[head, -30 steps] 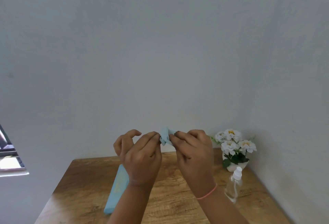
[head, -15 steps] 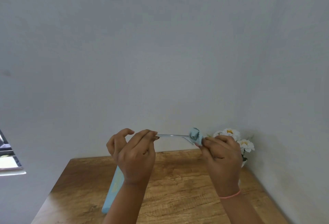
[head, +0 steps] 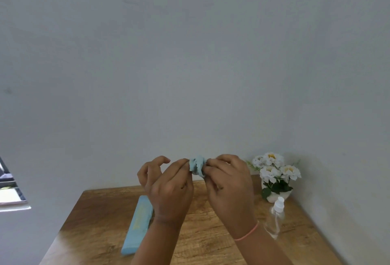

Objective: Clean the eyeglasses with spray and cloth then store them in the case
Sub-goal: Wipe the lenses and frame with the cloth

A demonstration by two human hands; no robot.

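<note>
Wooden table (head: 95, 212), grey wall (head: 190, 75).
Right hand (head: 230, 186) pinches bunched cloth (head: 197, 165), left hand (head: 171, 188) pinches its edge; case (head: 139, 224), spray bottle (head: 275, 218) below.

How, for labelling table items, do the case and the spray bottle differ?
The case is opaque light blue; the bottle is clear with a white sprayer. The case lies flat; the bottle stands. The case is on the left part of the table, the bottle on its right, by the flowers. Both rest on the table, untouched.
</note>
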